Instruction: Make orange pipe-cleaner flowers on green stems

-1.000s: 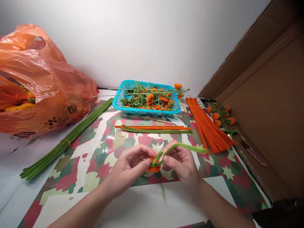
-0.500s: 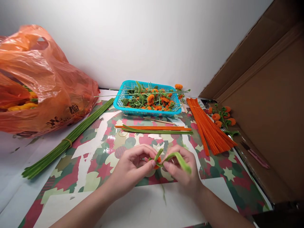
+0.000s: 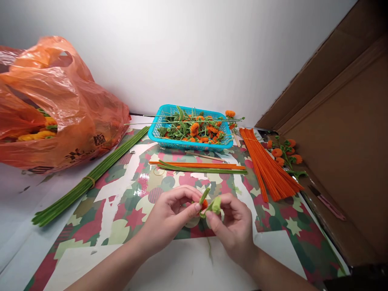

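Above the near part of the table, my left hand (image 3: 177, 214) pinches a small orange flower (image 3: 205, 204) with a green pipe cleaner at it. Its fingers partly hide the flower. Close beside it on the right, my right hand (image 3: 235, 226) has its thumb and fingers closed on the green pipe cleaner (image 3: 216, 205), whose end points toward the camera. A thin green stem (image 3: 209, 246) hangs below the hands. Beyond them, orange pipe cleaners (image 3: 197, 165) and green pipe cleaners (image 3: 206, 170) lie side by side on the patterned table cover (image 3: 133, 218).
Behind stands a blue basket (image 3: 194, 146) of orange flowers and green stems. An orange plastic bag (image 3: 69, 105) and a green bundle (image 3: 91, 180) are left. On the right lie an orange bundle (image 3: 269, 169), flowers (image 3: 277, 152), a pink-handled tool (image 3: 332, 208) and cardboard (image 3: 339, 121).
The green pipe cleaner at my right hand no longer extends out to the right; its end now points toward the camera. The view has shifted slightly.
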`<action>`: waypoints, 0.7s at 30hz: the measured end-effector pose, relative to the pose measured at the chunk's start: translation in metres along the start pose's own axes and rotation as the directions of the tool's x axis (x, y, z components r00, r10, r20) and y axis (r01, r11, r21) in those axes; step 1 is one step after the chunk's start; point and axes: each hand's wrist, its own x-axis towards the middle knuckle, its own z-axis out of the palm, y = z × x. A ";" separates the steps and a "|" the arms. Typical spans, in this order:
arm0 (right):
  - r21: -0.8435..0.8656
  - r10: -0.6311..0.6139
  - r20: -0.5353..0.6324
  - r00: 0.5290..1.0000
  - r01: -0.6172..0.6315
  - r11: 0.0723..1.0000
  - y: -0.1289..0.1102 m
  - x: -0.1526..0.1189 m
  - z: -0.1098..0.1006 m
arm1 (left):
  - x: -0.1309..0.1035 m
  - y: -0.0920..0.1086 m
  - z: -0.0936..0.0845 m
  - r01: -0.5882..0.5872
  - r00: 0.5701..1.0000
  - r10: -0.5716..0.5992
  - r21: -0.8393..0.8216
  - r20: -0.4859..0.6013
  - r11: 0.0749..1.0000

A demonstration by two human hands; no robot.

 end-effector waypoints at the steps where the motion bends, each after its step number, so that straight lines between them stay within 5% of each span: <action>1: 0.003 0.006 -0.028 1.000 -0.005 1.000 0.000 0.000 0.000 | 0.000 -0.001 0.000 -0.007 1.000 0.007 0.004 -0.005 1.000; 6: -0.005 0.012 -0.096 0.995 -0.012 1.000 0.000 -0.001 0.001 | -0.001 0.000 -0.001 -0.017 0.998 0.021 0.061 -0.052 0.998; 12: -0.118 -0.216 -0.089 0.972 0.205 0.972 0.001 -0.002 0.004 | 0.001 0.003 0.002 -0.035 0.993 0.039 0.041 -0.109 0.999; 21: -0.300 -0.397 0.006 0.918 0.381 0.875 -0.003 0.002 0.003 | 0.000 0.000 0.002 -0.045 0.986 0.053 0.050 -0.160 0.998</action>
